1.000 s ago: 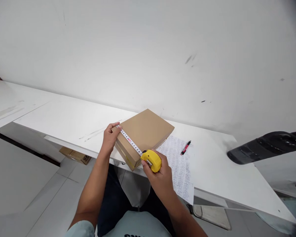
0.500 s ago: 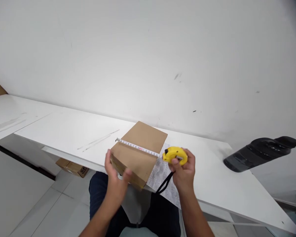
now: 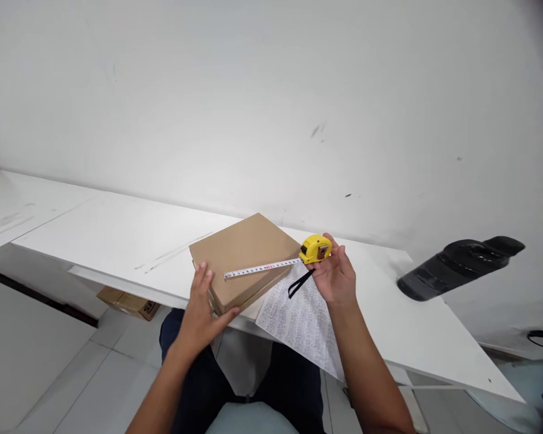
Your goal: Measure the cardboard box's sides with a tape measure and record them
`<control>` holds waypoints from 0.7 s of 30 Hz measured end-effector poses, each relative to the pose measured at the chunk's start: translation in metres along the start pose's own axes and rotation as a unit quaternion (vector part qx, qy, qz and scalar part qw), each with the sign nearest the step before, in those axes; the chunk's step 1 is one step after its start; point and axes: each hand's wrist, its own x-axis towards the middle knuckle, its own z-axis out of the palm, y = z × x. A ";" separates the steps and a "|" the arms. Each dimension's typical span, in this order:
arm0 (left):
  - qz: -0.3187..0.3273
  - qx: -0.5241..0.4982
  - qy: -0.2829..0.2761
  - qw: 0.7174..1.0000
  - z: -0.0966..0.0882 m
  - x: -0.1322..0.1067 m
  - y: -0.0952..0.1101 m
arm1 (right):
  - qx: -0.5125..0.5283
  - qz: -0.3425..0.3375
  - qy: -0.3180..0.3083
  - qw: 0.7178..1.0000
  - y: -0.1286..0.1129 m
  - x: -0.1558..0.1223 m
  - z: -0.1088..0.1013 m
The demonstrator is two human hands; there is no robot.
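A flat brown cardboard box (image 3: pixel 242 250) lies on the white table (image 3: pixel 117 241) near its front edge. My left hand (image 3: pixel 202 313) grips the box's near left corner, fingers spread along its side. My right hand (image 3: pixel 337 274) holds a yellow tape measure (image 3: pixel 315 248) at the box's right corner. Its white blade (image 3: pixel 260 268) lies drawn out leftward across the box top, and a black strap (image 3: pixel 300 283) hangs from the case.
A printed sheet of paper (image 3: pixel 301 319) lies under the box's right side and overhangs the table edge. A dark moulded object (image 3: pixel 457 265) juts in at the right. A small cardboard box (image 3: pixel 127 301) sits on the floor under the table. The white wall is close behind.
The box has been turned on the table. The tape measure moved from the near edge to the right corner, its blade now lying across the top. My left hand shifted to the near corner.
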 end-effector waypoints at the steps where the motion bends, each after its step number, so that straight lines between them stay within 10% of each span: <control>1: 0.005 -0.001 -0.017 1.000 -0.010 0.003 -0.012 | -0.001 0.000 0.005 1.000 0.001 0.001 0.002; 5: 0.024 0.048 -0.008 0.999 -0.032 0.006 -0.036 | -0.061 -0.015 0.039 0.997 0.005 0.001 0.018; 13: -0.127 -0.011 0.073 0.989 -0.016 -0.004 -0.011 | -0.107 -0.036 0.044 0.993 0.004 -0.003 0.051; 21: -0.141 -0.029 0.088 0.986 -0.030 0.003 -0.018 | -0.203 -0.068 0.025 0.976 0.009 -0.002 0.083</control>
